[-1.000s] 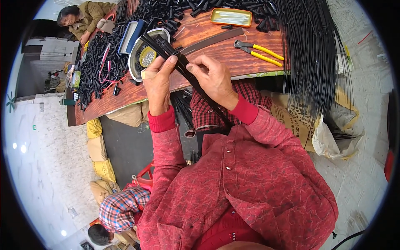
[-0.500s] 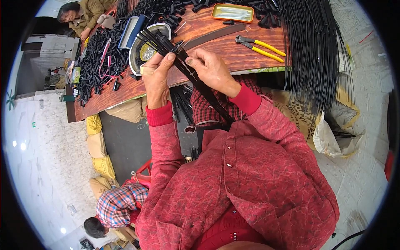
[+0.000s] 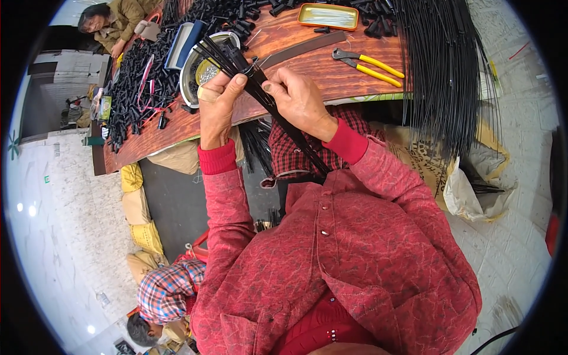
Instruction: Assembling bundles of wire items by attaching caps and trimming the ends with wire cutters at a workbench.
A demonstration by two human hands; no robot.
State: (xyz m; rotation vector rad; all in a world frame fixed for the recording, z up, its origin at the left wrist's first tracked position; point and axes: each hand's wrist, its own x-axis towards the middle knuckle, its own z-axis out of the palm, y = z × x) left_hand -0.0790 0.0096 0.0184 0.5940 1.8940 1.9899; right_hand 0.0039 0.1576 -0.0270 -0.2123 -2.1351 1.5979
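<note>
My left hand [image 3: 218, 102] grips a bundle of thin black rods [image 3: 255, 89] near its upper end, where the tips fan out over a round metal bowl [image 3: 200, 66]. Just to its right, my right hand [image 3: 299, 100] pinches the same bundle with its fingertips. The bundle runs down and to the right, across a plaid cloth toward my red jacket. Both hands hover at the front edge of a reddish wooden table [image 3: 307, 74].
On the table lie yellow-handled pliers [image 3: 370, 62], an orange tray [image 3: 328, 16], a dark strip [image 3: 302, 50] and heaps of small black parts [image 3: 139, 83]. Long black rods [image 3: 447, 77] hang off the right end. One person sits at far left, another crouches below.
The bundle and both hands have shifted slightly up and left toward the metal bowl, with the grip unchanged.
</note>
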